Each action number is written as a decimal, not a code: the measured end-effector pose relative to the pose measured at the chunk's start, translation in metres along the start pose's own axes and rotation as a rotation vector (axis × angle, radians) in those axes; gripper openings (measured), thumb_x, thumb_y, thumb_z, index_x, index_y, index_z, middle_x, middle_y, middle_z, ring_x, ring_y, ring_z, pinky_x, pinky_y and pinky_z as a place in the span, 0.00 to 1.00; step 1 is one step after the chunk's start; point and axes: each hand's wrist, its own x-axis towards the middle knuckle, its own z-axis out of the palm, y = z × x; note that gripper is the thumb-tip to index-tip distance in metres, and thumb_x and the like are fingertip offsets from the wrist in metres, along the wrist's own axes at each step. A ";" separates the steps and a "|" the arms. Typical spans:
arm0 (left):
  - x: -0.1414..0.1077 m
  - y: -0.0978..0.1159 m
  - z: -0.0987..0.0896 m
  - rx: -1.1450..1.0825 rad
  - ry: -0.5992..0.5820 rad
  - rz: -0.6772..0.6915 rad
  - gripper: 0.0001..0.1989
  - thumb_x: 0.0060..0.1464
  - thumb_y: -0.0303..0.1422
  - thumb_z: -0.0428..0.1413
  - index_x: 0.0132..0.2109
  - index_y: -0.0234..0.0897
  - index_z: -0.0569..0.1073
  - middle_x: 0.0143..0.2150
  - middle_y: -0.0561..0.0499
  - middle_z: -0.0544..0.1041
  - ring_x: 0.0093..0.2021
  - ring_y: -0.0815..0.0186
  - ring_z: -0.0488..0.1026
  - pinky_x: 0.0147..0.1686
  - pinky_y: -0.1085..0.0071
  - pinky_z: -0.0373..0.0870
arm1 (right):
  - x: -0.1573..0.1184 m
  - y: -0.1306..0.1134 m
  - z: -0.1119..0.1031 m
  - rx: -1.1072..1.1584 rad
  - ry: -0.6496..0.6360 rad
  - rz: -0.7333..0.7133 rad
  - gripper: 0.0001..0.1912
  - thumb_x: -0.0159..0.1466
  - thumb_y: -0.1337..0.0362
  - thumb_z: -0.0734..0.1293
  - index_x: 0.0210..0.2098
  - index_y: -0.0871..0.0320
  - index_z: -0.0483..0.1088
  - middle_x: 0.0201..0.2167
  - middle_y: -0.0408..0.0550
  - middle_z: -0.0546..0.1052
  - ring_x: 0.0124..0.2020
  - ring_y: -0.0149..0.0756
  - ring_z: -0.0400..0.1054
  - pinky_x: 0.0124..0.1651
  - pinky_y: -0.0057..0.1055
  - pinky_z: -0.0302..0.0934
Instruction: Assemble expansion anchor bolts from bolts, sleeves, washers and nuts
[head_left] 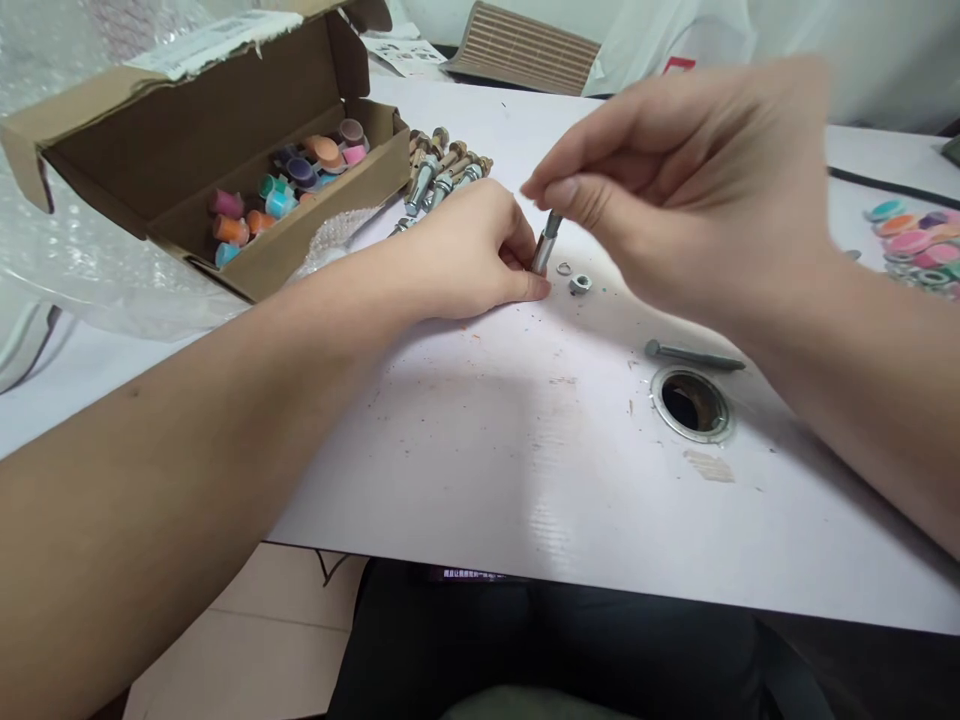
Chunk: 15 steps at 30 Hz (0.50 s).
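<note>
The silver anchor bolt (545, 250) stands tilted between my two hands, its upper end leaning right. My left hand (480, 250) holds its lower part: thumb on the near side, fingers curled round the far side, narrowed onto the metal close to the tabletop (450, 450). My right hand (675, 190) comes in from above and right, thumb and fingertips pinched narrow round its upper end, hiding the very top; how hard they press I cannot tell.

Just right of my left fingertips lie a small ring washer (564, 268) and a hex nut (581, 285). Farther right and nearer me, a headed metal pin (694, 356) lies beside the round metal-rimmed hole (660, 405). Beyond my left hand is a heap of anchor bolts (442, 175), and left of it an open cardboard box (322, 222) with small coloured tubs (301, 172). Coloured discs (911, 242) sit at the far right.
</note>
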 end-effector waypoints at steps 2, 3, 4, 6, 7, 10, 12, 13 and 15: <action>0.001 -0.002 0.000 0.016 0.009 0.010 0.11 0.53 0.40 0.62 0.34 0.36 0.81 0.30 0.50 0.73 0.32 0.66 0.67 0.37 0.66 0.61 | -0.003 0.000 0.002 -0.041 -0.032 -0.011 0.06 0.73 0.66 0.69 0.43 0.53 0.80 0.45 0.39 0.82 0.50 0.32 0.78 0.57 0.29 0.76; 0.002 -0.003 0.000 0.028 0.002 0.012 0.12 0.54 0.41 0.62 0.34 0.36 0.81 0.29 0.50 0.73 0.32 0.67 0.66 0.37 0.66 0.60 | -0.004 0.002 0.002 -0.058 -0.021 -0.004 0.06 0.73 0.65 0.69 0.44 0.52 0.80 0.46 0.39 0.82 0.50 0.33 0.78 0.57 0.30 0.76; 0.002 -0.004 0.001 0.043 -0.010 0.011 0.13 0.54 0.41 0.61 0.35 0.35 0.81 0.29 0.50 0.72 0.32 0.67 0.65 0.38 0.66 0.60 | -0.004 0.003 0.002 -0.074 -0.003 0.008 0.06 0.73 0.64 0.69 0.44 0.52 0.80 0.46 0.40 0.82 0.51 0.33 0.78 0.58 0.30 0.76; 0.004 -0.006 0.001 0.065 -0.040 0.010 0.15 0.56 0.43 0.60 0.38 0.34 0.81 0.30 0.51 0.70 0.33 0.68 0.64 0.40 0.66 0.60 | -0.005 0.007 0.002 -0.097 0.021 0.020 0.07 0.73 0.64 0.68 0.45 0.51 0.80 0.48 0.41 0.82 0.54 0.34 0.78 0.60 0.30 0.75; 0.005 -0.006 0.001 0.069 -0.045 0.011 0.16 0.56 0.43 0.60 0.39 0.33 0.82 0.31 0.51 0.70 0.34 0.68 0.64 0.41 0.65 0.59 | -0.005 0.008 0.001 -0.111 0.027 0.007 0.08 0.73 0.65 0.67 0.46 0.52 0.81 0.48 0.41 0.82 0.53 0.34 0.78 0.60 0.29 0.74; 0.006 -0.007 0.001 0.077 -0.040 0.009 0.16 0.55 0.43 0.60 0.38 0.33 0.82 0.30 0.51 0.69 0.34 0.68 0.64 0.41 0.65 0.59 | -0.005 0.011 0.001 -0.129 0.005 -0.056 0.10 0.74 0.66 0.66 0.47 0.55 0.81 0.47 0.44 0.82 0.51 0.33 0.78 0.57 0.30 0.74; 0.006 -0.006 0.001 0.085 -0.028 0.011 0.16 0.54 0.43 0.61 0.37 0.33 0.82 0.29 0.51 0.69 0.33 0.68 0.64 0.41 0.66 0.60 | -0.005 0.013 0.002 -0.130 -0.018 -0.084 0.10 0.73 0.68 0.66 0.48 0.56 0.81 0.47 0.44 0.82 0.51 0.33 0.78 0.57 0.30 0.73; 0.006 -0.006 0.001 0.090 -0.025 0.011 0.16 0.54 0.43 0.61 0.36 0.33 0.81 0.28 0.51 0.70 0.33 0.67 0.64 0.41 0.66 0.60 | -0.004 0.015 0.002 -0.133 -0.023 -0.097 0.11 0.73 0.69 0.66 0.48 0.56 0.81 0.47 0.44 0.82 0.51 0.33 0.78 0.56 0.30 0.74; 0.007 -0.006 0.001 0.099 -0.026 0.010 0.16 0.54 0.43 0.61 0.36 0.33 0.81 0.28 0.51 0.70 0.33 0.67 0.65 0.41 0.65 0.60 | -0.003 0.019 0.002 -0.146 -0.018 -0.142 0.11 0.72 0.71 0.66 0.48 0.57 0.81 0.46 0.42 0.83 0.49 0.32 0.79 0.53 0.29 0.74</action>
